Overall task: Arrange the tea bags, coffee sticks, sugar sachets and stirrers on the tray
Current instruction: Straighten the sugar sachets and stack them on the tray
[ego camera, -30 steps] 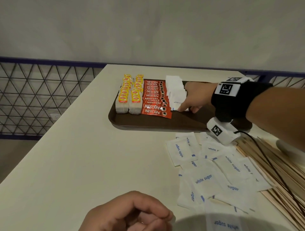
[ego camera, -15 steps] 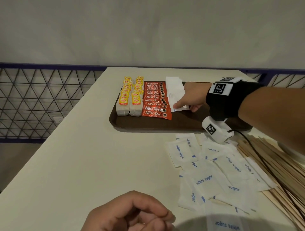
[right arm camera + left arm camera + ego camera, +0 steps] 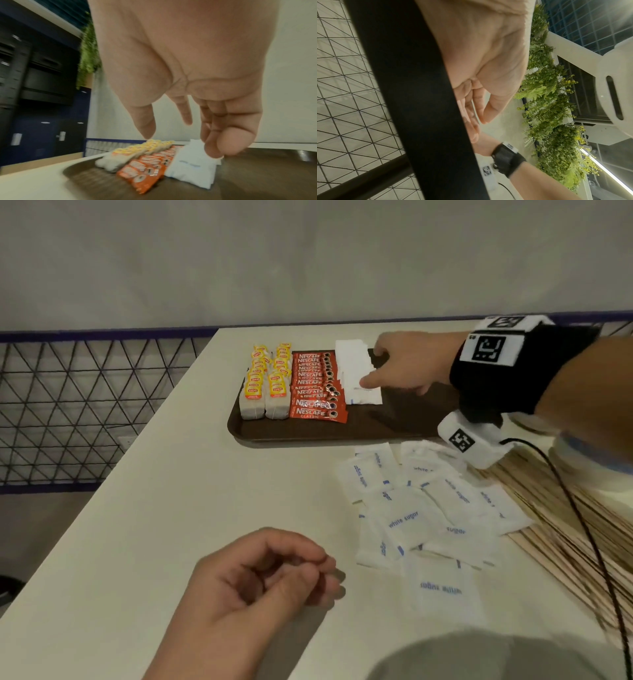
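A brown tray (image 3: 308,433) lies at the far side of the white table. On it, from left to right, are two rows of yellow-tagged tea bags (image 3: 263,385), a row of red coffee sticks (image 3: 317,392) and a row of white sugar sachets (image 3: 358,374). My right hand (image 3: 371,368) reaches over the tray, thumb and forefinger spread along the right edge of the sachet row. In the right wrist view its curled fingertips (image 3: 214,150) press against the sachets (image 3: 192,170). My left hand (image 3: 334,575) rests near the table's front edge, loosely curled and holding nothing.
Several loose sugar sachets (image 3: 421,508) lie scattered on the table in front of the tray. A pile of wooden stirrers (image 3: 565,525) lies to their right, crossed by a black cable (image 3: 582,518). The right half of the tray is bare. A wire-mesh railing (image 3: 85,405) runs along the left.
My right hand has stayed at the sachet row and its forefinger has spread toward the far end. The view has tipped down, so more of the left hand shows.
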Tool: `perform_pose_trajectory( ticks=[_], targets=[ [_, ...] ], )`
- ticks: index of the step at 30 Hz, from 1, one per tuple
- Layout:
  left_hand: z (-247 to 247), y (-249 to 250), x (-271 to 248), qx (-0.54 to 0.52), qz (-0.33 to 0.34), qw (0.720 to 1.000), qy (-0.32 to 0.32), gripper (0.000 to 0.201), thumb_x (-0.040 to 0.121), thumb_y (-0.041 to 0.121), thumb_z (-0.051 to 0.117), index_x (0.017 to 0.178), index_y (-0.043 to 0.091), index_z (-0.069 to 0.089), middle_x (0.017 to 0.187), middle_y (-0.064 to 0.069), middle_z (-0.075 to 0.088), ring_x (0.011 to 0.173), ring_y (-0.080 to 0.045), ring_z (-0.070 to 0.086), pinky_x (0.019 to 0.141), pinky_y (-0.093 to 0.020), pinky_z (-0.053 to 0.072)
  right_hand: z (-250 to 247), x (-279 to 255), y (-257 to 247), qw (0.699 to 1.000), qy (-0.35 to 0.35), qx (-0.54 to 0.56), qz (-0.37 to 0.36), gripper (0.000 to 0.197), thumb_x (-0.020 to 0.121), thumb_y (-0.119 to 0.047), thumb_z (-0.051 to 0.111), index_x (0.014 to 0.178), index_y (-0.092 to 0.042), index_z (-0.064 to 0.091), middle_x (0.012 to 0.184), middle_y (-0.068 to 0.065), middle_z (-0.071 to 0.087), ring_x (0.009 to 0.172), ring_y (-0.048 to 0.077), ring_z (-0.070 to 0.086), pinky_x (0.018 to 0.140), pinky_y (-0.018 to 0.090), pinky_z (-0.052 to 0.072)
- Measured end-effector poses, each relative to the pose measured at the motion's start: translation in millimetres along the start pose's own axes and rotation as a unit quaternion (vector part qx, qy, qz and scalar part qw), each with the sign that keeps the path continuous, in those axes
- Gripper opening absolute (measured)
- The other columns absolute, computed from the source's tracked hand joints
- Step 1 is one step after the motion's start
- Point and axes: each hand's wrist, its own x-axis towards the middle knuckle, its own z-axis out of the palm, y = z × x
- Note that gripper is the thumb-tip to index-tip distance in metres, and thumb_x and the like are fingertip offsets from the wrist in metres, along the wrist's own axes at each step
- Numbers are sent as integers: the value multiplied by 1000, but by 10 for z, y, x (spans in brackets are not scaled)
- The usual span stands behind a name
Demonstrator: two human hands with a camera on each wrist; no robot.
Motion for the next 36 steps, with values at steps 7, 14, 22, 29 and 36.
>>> perform_pose_trajectory(
  ticks=[7,14,22,29,36],
  targets=[
    [23,22,-58,55,37,998,10,11,86,-9,68,87,0,75,88,-22,76,78,-31,75,78,-38,61,120,-1771,93,980,-117,-56,-154,49,91,-64,59,137,-56,46,104,-26,44,93,0,56,75,16,44],
    [32,4,-88,114,63,990,49,14,92,-5,63,93,4,75,91,-14,78,85,-32,74,75,-30,59,672,-2510,363,966,-70,-112,-220,53,95,-66,46,146,-52,37,129,-19,38,112,6,40,98,31,45],
    [75,25,-144,138,60,986,70,15,94,-3,63,93,6,75,92,-13,78,85,-34,73,80,-41,59,1076,-2800,336,970,24,8,-242,36,100,-36,57,134,-45,54,126,-24,41,113,3,42,96,28,45],
    [126,30,-160,191,64,978,50,13,91,-3,67,93,6,75,91,-13,77,83,-33,72,79,-35,58,1225,-2868,490,972,67,28,-224,76,84,-88,37,147,-46,46,148,-23,36,137,6,30,110,33,38],
    [183,60,-204,244,51,968,18,14,89,3,71,89,14,79,90,-2,78,89,-24,72,84,-43,56,1482,-2831,749,942,162,58,-287,43,91,-42,64,134,-37,63,133,-13,57,116,15,48,92,38,51]
  ],
)
